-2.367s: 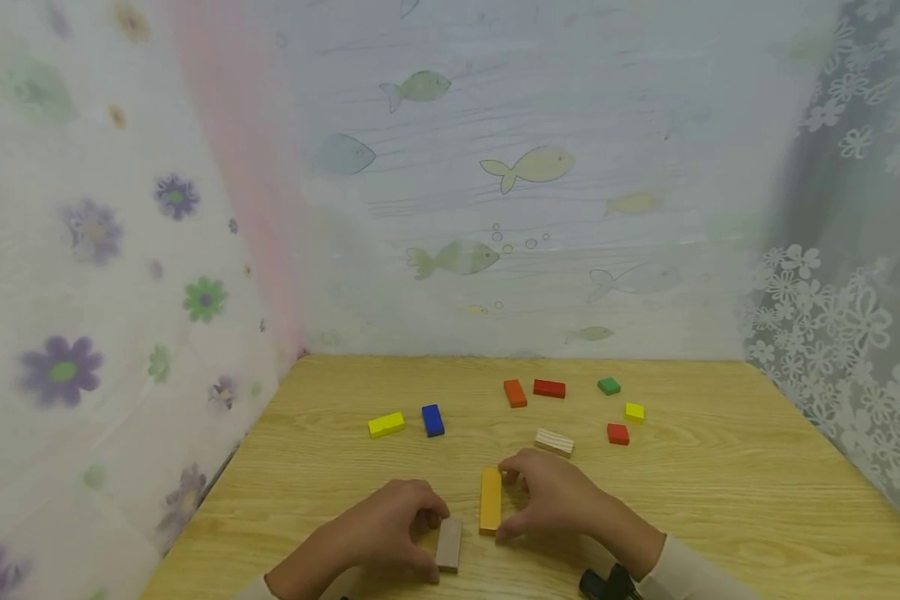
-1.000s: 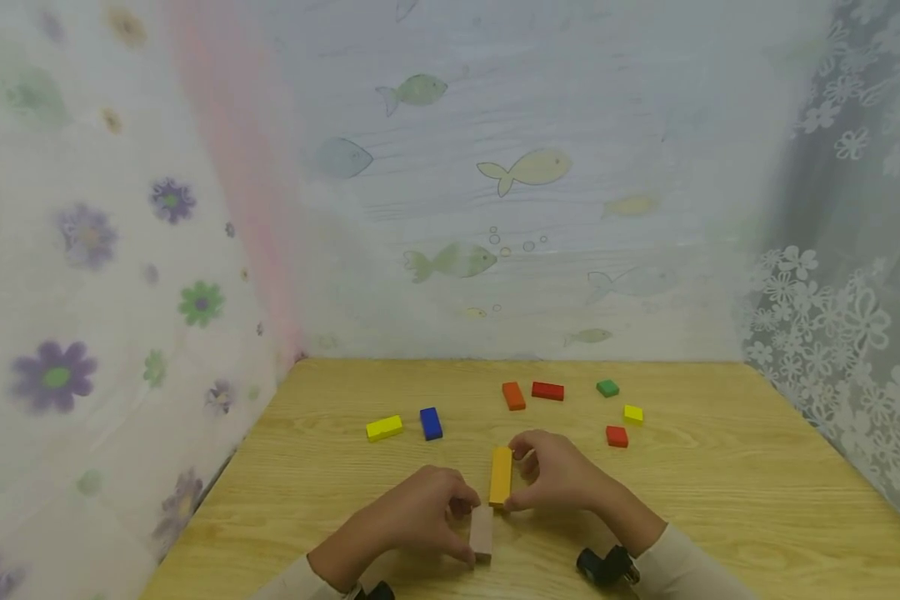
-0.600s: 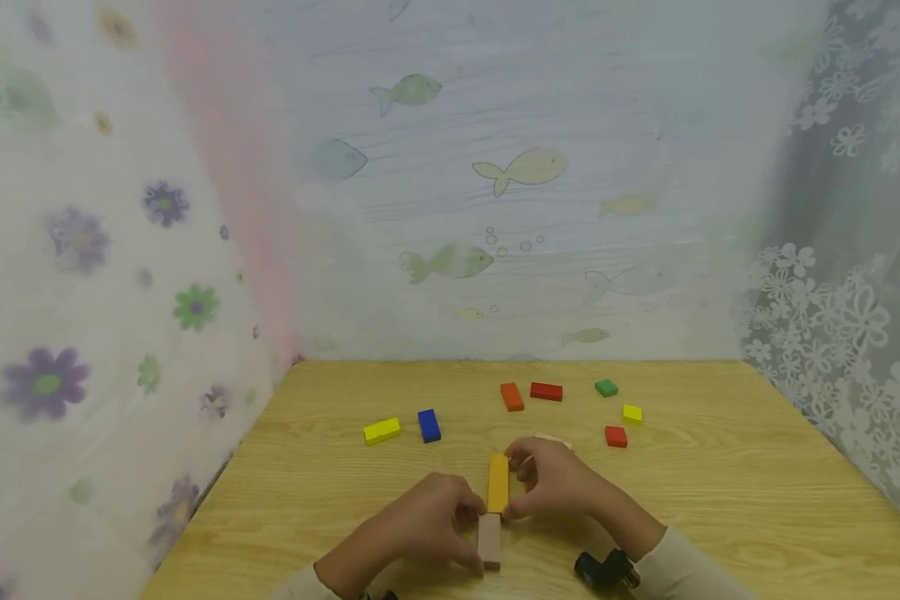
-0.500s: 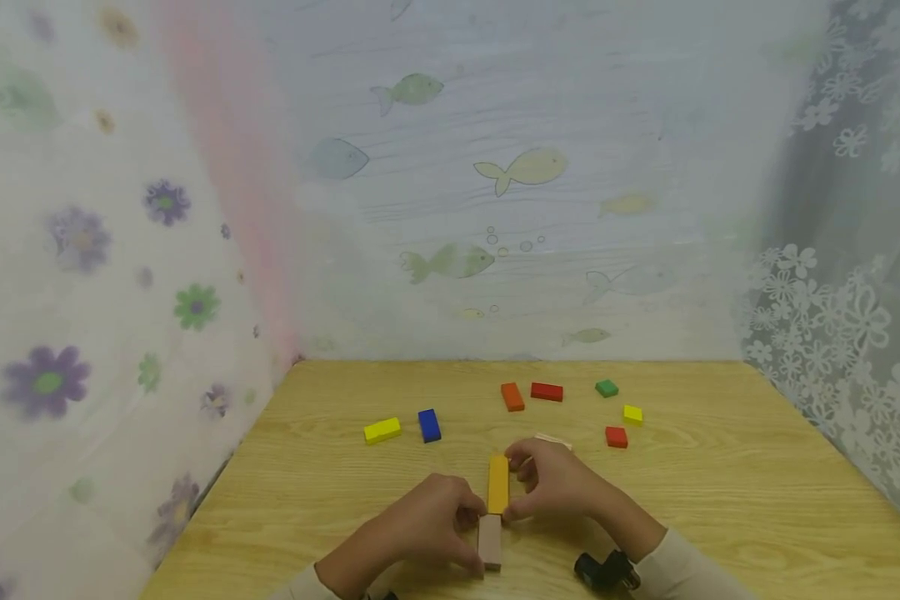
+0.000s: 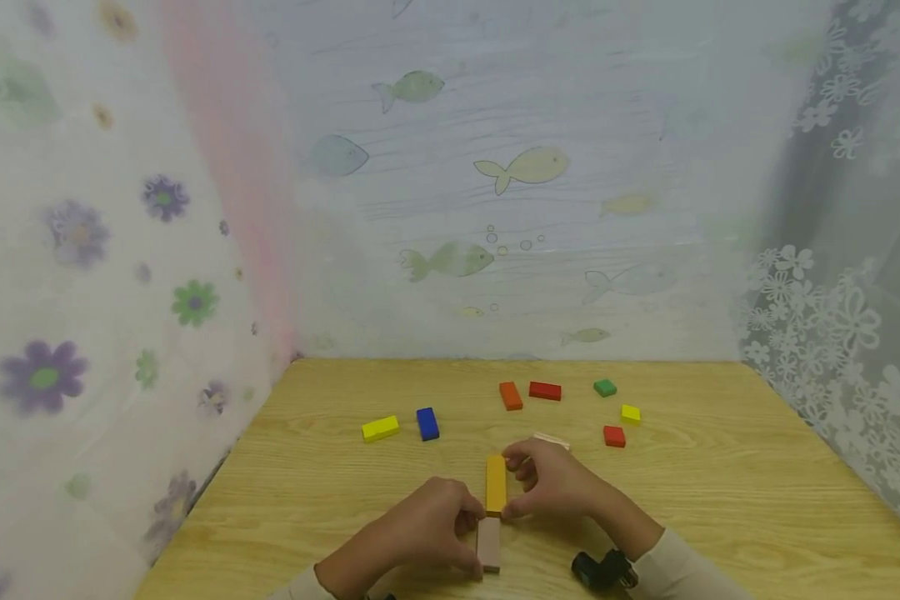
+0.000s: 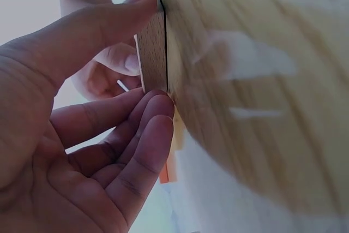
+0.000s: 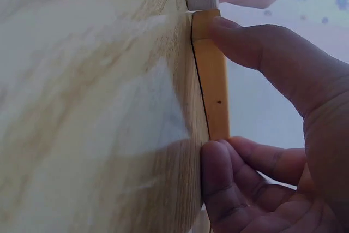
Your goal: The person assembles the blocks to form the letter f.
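Note:
My left hand (image 5: pixel 433 525) pinches a plain wooden block (image 5: pixel 488 545) by its two ends, thumb at the near end and fingertips at the far one. In the left wrist view this block (image 6: pixel 152 53) lies flat along the wooden tabletop. My right hand (image 5: pixel 555 481) pinches a longer orange-yellow block (image 5: pixel 496 483) by its ends, with the thumb at the near end, as the right wrist view shows on the same block (image 7: pixel 212 85). Both blocks form one line, end to end, the orange-yellow one farther from me. In the right wrist view their ends are right at each other.
Behind my right hand, another pale wooden block (image 5: pixel 552 442) is partly hidden. Farther back lie yellow (image 5: pixel 380 429), blue (image 5: pixel 427 423), orange (image 5: pixel 511 396) and dark red (image 5: pixel 545 391) blocks. Small green (image 5: pixel 605 387), yellow (image 5: pixel 631 415) and red (image 5: pixel 614 436) pieces lie at the right.
The left hand has brought the plain block rightward into line with the near end of the orange-yellow block, which the right hand has shifted slightly away. Over the last half second both hands stay nearly still.

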`<state>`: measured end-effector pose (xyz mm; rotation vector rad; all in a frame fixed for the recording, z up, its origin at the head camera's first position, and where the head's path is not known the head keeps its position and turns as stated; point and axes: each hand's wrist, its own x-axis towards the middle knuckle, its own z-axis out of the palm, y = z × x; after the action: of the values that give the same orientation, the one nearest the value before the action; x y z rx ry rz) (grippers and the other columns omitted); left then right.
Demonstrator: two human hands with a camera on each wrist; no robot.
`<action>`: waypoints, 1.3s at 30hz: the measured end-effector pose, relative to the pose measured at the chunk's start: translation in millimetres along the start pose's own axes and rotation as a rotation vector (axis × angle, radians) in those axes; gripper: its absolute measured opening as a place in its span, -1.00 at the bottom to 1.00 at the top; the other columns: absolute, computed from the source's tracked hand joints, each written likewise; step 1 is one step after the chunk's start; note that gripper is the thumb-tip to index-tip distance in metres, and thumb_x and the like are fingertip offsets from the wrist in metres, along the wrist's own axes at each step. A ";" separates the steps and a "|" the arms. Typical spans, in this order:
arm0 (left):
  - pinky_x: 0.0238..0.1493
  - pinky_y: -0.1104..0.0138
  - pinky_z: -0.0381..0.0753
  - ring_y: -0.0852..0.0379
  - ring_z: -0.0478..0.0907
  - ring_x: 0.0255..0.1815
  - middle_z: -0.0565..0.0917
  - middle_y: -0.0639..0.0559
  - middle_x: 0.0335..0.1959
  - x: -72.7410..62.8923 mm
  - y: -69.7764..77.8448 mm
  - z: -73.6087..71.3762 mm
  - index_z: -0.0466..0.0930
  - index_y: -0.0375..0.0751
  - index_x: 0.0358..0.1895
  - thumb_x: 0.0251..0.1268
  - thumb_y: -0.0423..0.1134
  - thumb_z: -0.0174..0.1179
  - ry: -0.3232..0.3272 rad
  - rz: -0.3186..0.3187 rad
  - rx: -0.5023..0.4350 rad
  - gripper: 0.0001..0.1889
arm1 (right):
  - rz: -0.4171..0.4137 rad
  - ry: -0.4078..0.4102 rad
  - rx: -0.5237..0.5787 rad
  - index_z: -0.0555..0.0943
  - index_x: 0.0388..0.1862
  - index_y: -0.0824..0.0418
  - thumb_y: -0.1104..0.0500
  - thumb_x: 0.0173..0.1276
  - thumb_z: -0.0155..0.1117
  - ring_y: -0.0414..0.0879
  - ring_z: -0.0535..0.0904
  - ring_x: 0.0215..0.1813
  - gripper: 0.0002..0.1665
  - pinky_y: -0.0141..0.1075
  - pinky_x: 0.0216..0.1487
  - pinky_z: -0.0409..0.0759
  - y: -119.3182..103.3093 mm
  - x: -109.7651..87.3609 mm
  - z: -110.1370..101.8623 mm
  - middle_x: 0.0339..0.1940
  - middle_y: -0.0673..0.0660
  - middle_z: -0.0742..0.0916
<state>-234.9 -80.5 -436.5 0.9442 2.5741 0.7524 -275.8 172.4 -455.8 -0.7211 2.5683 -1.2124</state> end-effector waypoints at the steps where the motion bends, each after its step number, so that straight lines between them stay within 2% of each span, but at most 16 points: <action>1: -0.25 0.50 0.57 0.42 0.54 -0.34 0.63 0.35 -0.35 -0.1 0.5 0.0 0.81 -0.07 0.00 -0.13 -0.02 0.70 -0.001 -0.005 -0.003 -0.47 | -0.001 -0.001 0.006 0.55 0.34 0.31 -0.02 0.01 0.75 -0.02 0.65 0.08 -0.05 -0.17 0.03 0.70 -0.2 -0.1 0.1 0.09 0.12 0.69; 7: -0.26 0.50 0.58 0.42 0.55 -0.35 0.64 0.35 -0.36 -1.4 4.5 -0.7 0.81 -0.09 0.00 -0.13 -0.03 0.70 -0.006 -0.025 -0.028 -0.47 | -0.003 -0.010 0.021 0.53 0.38 0.31 0.01 0.04 0.74 -0.01 0.64 0.11 -0.04 -0.23 0.02 0.71 0.7 -0.3 -0.2 0.12 0.14 0.68; 15: -0.26 0.49 0.55 0.40 0.50 -0.39 0.64 0.32 -0.37 -4.2 3.3 -4.2 0.81 -0.07 -0.04 -0.17 0.04 0.71 0.023 -0.023 0.030 -0.45 | -0.010 -0.032 0.046 0.50 0.43 0.32 0.01 0.11 0.70 0.00 0.66 0.12 -0.04 -0.24 0.04 0.72 3.0 0.2 -2.0 0.14 0.14 0.70; 24: -0.24 0.50 0.58 0.46 0.55 -0.33 0.70 0.36 -0.30 -3.2 1.4 -4.1 0.82 -0.06 -0.01 -0.11 0.02 0.69 0.014 -0.017 0.002 -0.48 | 0.003 -0.021 0.062 0.55 0.39 0.29 0.01 0.12 0.69 0.00 0.66 0.12 -0.10 -0.22 0.05 0.72 1.2 0.3 -1.1 0.16 0.15 0.71; 31: -0.28 0.50 0.58 0.44 0.56 -0.37 0.70 0.34 -0.34 -2.1 3.0 -2.1 0.83 -0.08 -0.04 -0.10 0.00 0.69 0.021 -0.036 -0.011 -0.50 | -0.007 -0.018 0.049 0.56 0.38 0.31 0.03 0.13 0.69 0.01 0.66 0.11 -0.12 -0.21 0.03 0.72 0.0 0.4 -0.5 0.16 0.17 0.72; 39: -0.32 0.50 0.55 0.44 0.53 -0.42 0.67 0.33 -0.40 -1.1 4.4 -0.7 0.84 -0.04 -0.11 -0.10 -0.02 0.69 0.034 -0.022 0.015 -0.57 | -0.003 -0.013 0.054 0.56 0.37 0.28 0.02 0.13 0.69 -0.02 0.65 0.10 -0.14 -0.23 0.02 0.72 3.2 1.4 1.4 0.14 0.14 0.71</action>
<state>-232.2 -78.6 -433.3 0.9135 2.6182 0.7506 -277.5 172.5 -459.1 -0.7198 2.5150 -1.2688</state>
